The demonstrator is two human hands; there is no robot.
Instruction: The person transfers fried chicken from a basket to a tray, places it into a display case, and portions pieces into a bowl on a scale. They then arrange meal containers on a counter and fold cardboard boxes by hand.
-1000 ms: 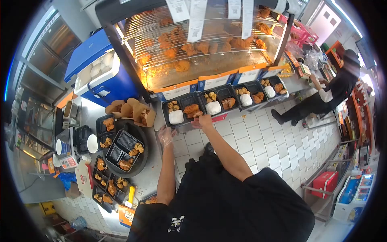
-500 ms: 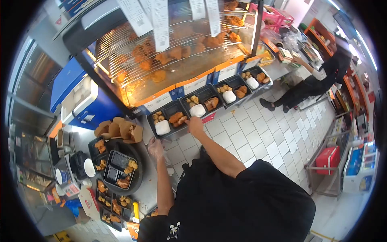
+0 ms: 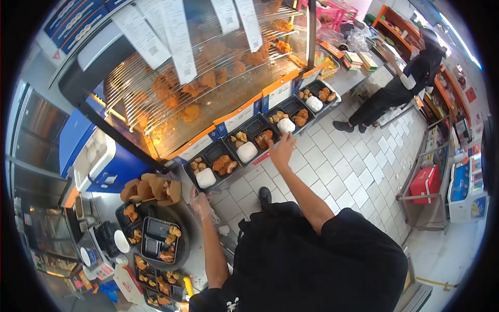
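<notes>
Four black trays (image 3: 254,126) line the ledge below the glass-fronted cabinet (image 3: 112,127), each with a white mound and browned fried pieces, and the right hand (image 3: 282,148) is out over their near edge. It's at the join of the second and third trays, fingers spread well apart, nothing visible in its grasp. The fingertips lie close to the second tray's fried piece and the third tray's white mound (image 3: 286,125); whether they touch either, I can't tell from here.

Over to the left hand (image 3: 200,204), in clear plastic film, low beside the near corner of the first tray, right by the edge of the steel counter (image 3: 200,249). Those fingers look loosely bent, but how far open they are, or whether they have hold of anything, I can't make out.

On that counter, another black tray (image 3: 152,229) sits on a dark round stand, with brown cartons (image 3: 166,191) just behind and a blue cooler box (image 3: 117,174) beyond. Paper slips (image 3: 140,36) hang across the cabinet front. And far right, a co-worker (image 3: 423,70) in dark clothes stands at the other worktop, arms forward.
</notes>
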